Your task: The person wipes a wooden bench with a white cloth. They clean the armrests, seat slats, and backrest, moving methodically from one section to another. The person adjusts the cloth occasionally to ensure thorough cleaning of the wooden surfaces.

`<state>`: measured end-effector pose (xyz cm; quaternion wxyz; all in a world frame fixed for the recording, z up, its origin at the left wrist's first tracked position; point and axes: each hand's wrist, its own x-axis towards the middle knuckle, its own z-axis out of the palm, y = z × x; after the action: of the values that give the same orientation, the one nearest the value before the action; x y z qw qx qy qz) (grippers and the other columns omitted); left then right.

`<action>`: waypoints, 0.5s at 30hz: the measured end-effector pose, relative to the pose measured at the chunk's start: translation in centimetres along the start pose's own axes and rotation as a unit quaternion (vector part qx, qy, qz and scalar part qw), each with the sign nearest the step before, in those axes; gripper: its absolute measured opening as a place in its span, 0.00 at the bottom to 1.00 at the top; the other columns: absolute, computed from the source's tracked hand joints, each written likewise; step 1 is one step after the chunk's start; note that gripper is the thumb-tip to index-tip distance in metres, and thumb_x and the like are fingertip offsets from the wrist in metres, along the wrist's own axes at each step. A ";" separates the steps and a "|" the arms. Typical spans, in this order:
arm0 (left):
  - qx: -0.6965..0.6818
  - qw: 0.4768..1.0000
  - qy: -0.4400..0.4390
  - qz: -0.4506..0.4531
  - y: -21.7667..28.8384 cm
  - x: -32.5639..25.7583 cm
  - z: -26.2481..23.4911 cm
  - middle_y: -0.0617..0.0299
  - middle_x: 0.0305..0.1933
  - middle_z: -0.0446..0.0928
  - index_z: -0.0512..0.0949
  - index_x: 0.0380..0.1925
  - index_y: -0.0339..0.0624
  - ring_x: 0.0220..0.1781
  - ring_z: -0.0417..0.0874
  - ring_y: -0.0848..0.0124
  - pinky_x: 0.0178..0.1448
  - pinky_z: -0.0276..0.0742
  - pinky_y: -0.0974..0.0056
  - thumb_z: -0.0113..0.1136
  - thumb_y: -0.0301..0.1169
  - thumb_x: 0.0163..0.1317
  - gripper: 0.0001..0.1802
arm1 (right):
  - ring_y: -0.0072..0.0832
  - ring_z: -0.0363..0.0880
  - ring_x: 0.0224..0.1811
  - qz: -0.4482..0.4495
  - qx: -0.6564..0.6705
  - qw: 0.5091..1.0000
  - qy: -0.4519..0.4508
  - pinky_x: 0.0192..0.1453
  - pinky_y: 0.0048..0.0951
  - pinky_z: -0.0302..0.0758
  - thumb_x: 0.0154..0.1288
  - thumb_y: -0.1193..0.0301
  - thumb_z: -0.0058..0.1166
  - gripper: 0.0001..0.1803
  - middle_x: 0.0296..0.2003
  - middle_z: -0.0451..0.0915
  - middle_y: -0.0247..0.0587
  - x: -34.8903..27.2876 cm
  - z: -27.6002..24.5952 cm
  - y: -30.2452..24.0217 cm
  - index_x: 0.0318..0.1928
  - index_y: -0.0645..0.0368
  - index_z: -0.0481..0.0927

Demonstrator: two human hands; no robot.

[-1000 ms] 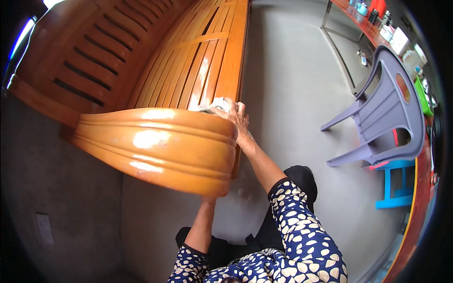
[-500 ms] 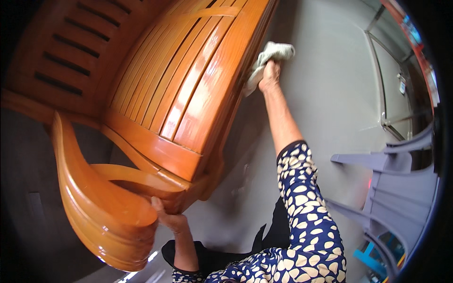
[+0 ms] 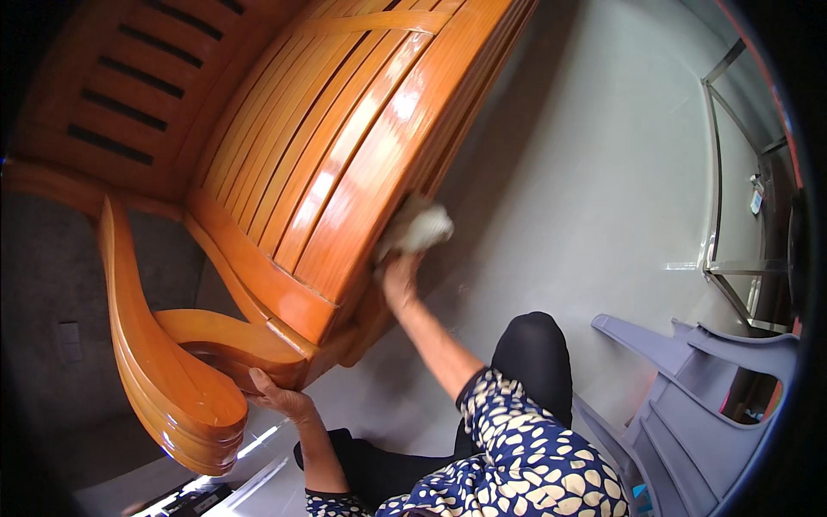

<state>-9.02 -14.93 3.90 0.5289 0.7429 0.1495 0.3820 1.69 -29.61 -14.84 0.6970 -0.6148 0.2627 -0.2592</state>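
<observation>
our right hand [image 3: 401, 280] clenched on crumpled pale cloth [image 3: 418, 228], pressed at front edge of glossy orange slatted wooden bench [image 3: 345, 155] | left hand [image 3: 280, 398] grips bench's curved armrest [image 3: 164, 379] | cloth soft, light; bench heavy, stiff, likely slick

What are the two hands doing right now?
Left hand: closed on the bench armrest.
Right hand: closed on a rag, pressed against the bench's front edge.

Right hand's [image 3: 401, 280] fingers under the cloth [image 3: 415, 228], bench [image 3: 345, 164] top beyond the upper edge.
</observation>
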 end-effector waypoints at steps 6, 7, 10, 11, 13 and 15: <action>0.214 0.940 0.002 0.266 1.0 -5.4 -0.1 0.52 0.61 0.59 0.58 0.58 0.41 0.67 0.61 0.60 0.73 0.55 0.55 0.67 0.22 0.52 0.36 | 0.37 0.58 0.65 -0.041 0.073 0.996 0.023 0.70 0.37 0.54 0.71 0.68 0.45 0.28 0.60 0.61 0.44 -0.7 0.8 -2.7 0.67 0.61 0.55; 0.130 0.936 -0.100 0.311 2.6 -6.2 0.8 0.51 0.61 0.60 0.60 0.59 0.40 0.68 0.60 0.57 0.72 0.53 0.54 0.69 0.25 0.51 0.37 | 0.36 0.62 0.62 -0.048 0.093 0.992 0.066 0.68 0.37 0.59 0.70 0.68 0.47 0.27 0.56 0.66 0.42 0.7 2.3 -4.0 0.66 0.60 0.56; 0.264 0.884 -0.255 0.290 4.4 -5.1 4.8 0.48 0.64 0.60 0.62 0.60 0.40 0.69 0.60 0.54 0.73 0.52 0.51 0.71 0.27 0.48 0.39 | 0.49 0.59 0.65 -0.139 -0.037 0.984 0.103 0.71 0.45 0.54 0.70 0.65 0.44 0.23 0.65 0.61 0.54 7.4 1.9 -3.3 0.62 0.61 0.67; 0.284 0.868 -0.284 0.291 4.8 -4.4 6.9 0.47 0.66 0.59 0.62 0.62 0.39 0.70 0.58 0.52 0.73 0.50 0.50 0.71 0.30 0.48 0.40 | 0.51 0.59 0.64 -0.142 -0.077 0.984 0.074 0.70 0.46 0.54 0.68 0.66 0.44 0.22 0.64 0.64 0.54 11.7 0.8 -1.1 0.60 0.60 0.70; 0.342 0.835 -0.325 0.284 4.5 -1.4 9.0 0.46 0.70 0.55 0.61 0.65 0.40 0.72 0.56 0.50 0.74 0.47 0.47 0.70 0.37 0.50 0.43 | 0.50 0.60 0.63 0.009 -0.009 0.997 0.075 0.69 0.45 0.53 0.68 0.62 0.41 0.24 0.62 0.67 0.49 15.9 0.7 -1.7 0.61 0.58 0.68; 0.365 0.803 -0.379 0.281 4.9 0.0 11.3 0.47 0.73 0.52 0.58 0.68 0.42 0.74 0.53 0.50 0.75 0.45 0.46 0.67 0.43 0.53 0.44 | 0.49 0.62 0.59 -0.173 -0.146 0.972 0.062 0.67 0.43 0.53 0.69 0.62 0.38 0.22 0.59 0.68 0.49 21.6 -1.3 -0.3 0.59 0.58 0.69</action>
<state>-1.72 -24.43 6.61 0.1024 0.9762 -0.1495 0.1195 16.48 -45.34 -15.70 0.5269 -0.7284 0.2300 -0.3726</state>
